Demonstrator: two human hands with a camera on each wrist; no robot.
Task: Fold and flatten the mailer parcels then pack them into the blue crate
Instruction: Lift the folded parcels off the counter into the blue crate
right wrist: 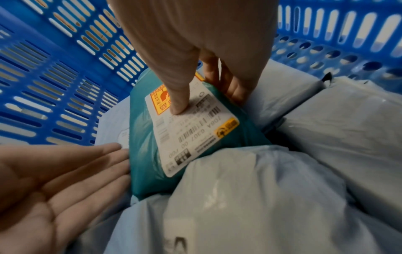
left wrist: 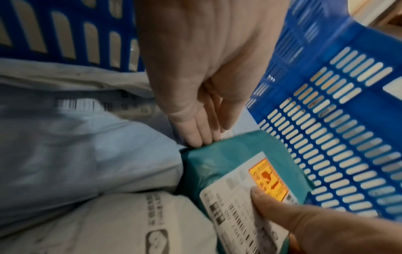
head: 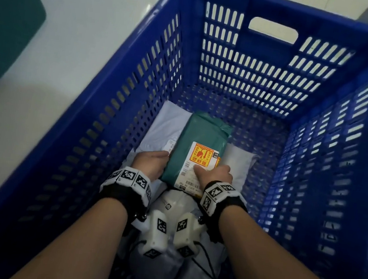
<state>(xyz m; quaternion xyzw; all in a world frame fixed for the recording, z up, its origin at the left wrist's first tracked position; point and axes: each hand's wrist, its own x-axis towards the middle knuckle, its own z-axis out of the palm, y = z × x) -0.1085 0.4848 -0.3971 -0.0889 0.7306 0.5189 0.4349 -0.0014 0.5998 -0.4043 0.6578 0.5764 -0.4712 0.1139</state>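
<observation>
One blue crate [head: 338,109], one green parcel [head: 198,139] (labelled) on several pale mailers [head: 156,130] — right hand [head: 217,173] gripping it, left hand [head: 149,162] flat against it.

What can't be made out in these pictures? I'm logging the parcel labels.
- Head view: the green parcel label's lower print is too small, partly under the right hand.
- Left wrist view: the white mailer's barcode is blurred.
- Right wrist view: the right fingers go behind the parcel's edge.

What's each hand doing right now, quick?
Left hand: open, straight fingers against the green parcel's side.
Right hand: holding the green parcel, thumb on its label.
</observation>
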